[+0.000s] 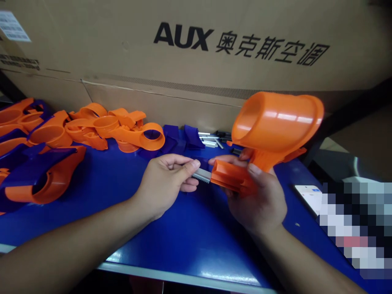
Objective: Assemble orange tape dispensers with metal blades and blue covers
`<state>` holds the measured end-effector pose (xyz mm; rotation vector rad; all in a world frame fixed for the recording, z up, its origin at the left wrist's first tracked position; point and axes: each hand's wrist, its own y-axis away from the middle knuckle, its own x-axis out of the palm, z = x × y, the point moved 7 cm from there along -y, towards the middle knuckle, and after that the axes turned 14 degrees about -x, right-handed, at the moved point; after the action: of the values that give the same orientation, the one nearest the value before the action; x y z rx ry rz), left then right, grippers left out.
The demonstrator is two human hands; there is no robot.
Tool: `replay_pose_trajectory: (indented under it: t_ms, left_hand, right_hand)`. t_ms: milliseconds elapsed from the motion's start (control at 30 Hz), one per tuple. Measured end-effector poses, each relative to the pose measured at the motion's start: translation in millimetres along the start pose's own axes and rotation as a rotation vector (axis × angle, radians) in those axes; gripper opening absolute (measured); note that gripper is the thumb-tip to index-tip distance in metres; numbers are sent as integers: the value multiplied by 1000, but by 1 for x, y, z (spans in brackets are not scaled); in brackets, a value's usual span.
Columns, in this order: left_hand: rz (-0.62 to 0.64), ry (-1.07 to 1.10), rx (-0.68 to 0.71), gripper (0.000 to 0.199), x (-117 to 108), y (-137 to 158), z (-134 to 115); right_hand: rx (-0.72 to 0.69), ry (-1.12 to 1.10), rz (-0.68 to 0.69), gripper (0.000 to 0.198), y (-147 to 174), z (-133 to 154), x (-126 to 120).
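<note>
My right hand [260, 196] is wrapped round an orange plastic part [277, 122] with a wide ring on top and a hollow, grooved handle pointing left. Between the thumb and fingers of my left hand [168, 179] is a small grey metal rack strip [202, 175], toothed along its lower edge. The strip's right end meets the open end of the orange handle; how far it reaches inside is hidden. Behind my hands lie several loose metal strips [210, 141] and dark blue plastic pieces [192, 136].
Several orange ring-shaped parts [105, 124] and blue-and-orange assemblies [39, 171] are heaped on the left of the blue table [183, 241]. A large cardboard box [122, 45] stands along the back. A phone [308, 196], partly pixelated, lies at the right.
</note>
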<state>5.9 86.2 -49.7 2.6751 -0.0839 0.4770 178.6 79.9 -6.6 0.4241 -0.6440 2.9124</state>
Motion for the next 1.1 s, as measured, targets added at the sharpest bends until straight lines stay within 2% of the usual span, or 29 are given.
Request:
replay_pose_trajectory:
  t_ms: [233, 433, 800, 1100]
  left_hand:
    - [21, -60, -1, 21, 1, 2, -5]
    - [50, -36, -12, 25, 1, 0, -3]
    - [-28, -93, -23, 15, 1, 2, -5]
    - [50, -5, 11, 19, 1, 0, -4]
  right_hand:
    - [-14, 67, 47, 37, 1, -2, -1]
    - [-17, 82, 16, 34, 2, -3, -2]
    - [50, 27, -43, 35, 5, -8, -5]
    - [58, -18, -18, 33, 4, -7, -2]
